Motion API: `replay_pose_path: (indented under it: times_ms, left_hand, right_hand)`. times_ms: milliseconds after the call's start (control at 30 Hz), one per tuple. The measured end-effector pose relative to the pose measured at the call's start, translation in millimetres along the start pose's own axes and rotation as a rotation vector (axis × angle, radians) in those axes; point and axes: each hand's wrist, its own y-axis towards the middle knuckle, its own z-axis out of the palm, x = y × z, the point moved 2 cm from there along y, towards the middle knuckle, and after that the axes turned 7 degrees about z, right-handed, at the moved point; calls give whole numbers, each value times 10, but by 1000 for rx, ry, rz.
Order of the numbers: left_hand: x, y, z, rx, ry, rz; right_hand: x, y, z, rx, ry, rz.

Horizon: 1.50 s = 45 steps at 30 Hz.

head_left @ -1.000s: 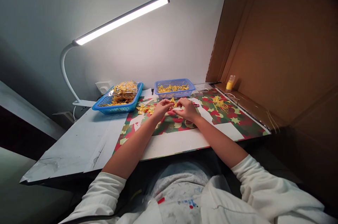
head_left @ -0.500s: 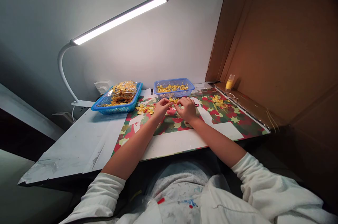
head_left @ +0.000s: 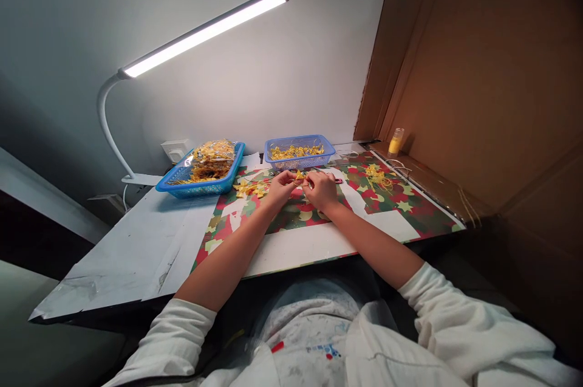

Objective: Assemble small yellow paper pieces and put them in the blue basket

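Observation:
Over the patterned sheet (head_left: 291, 220), both of my hands meet at a small yellow ribbon bow (head_left: 299, 175). My left hand (head_left: 281, 188) pinches its left side. The fingers of my right hand (head_left: 321, 190) are closed on the right side, with the knuckles turned up. Fingers hide most of the bow, so its knot does not show. Just left of my left hand lies a loose pile of yellow ribbon bows (head_left: 249, 189). Beyond my hands stands a periwinkle basket (head_left: 299, 162) holding several yellow bows with thin cords.
A blue basket (head_left: 200, 188) with golden pieces and a clear plastic bag (head_left: 214, 151) stands back left, near the lit lamp (head_left: 204, 31). On the right lie yellow corded pieces (head_left: 379, 177), a small jar of yellow stuff (head_left: 396, 141) and a cardboard wall (head_left: 483, 83).
My hands have drawn closer together around the bow, and my right fingers have curled in more. Less of the bow shows now. The baskets and piles stay put.

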Motion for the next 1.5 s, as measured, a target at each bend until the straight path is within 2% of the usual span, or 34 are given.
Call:
replay_pose_path:
  times_ms: [100,267,333,433,633,867,1133,1500]
  left_hand:
    - [-18,-13,-27,43,223,72]
    - [-148,-50,-61,66,781,371]
    - [-203,-55,-61,77,904,451]
    - [-251,-49,-56,119,1025,491]
    - [-219,-43,-63,164,1045,425]
    - [-210,-32,-53,272,1144,435]
    - [-192,3,-61,377,1097,412]
    - [-157,3,-83,352,1099,392]
  right_hand:
    - [1,-1,3,21,26,9]
    - [-7,3,-6,33,43,8]
    - [-9,6,-9,43,41,2]
    - [-17,9,-7,41,33,-5]
    - [-25,8,15,55,11,-46]
    - [-16,8,22,112,-24,-101]
    - [-4,-3,27,187,-17,-119]
    - [-3,-10,23,210,32,-100]
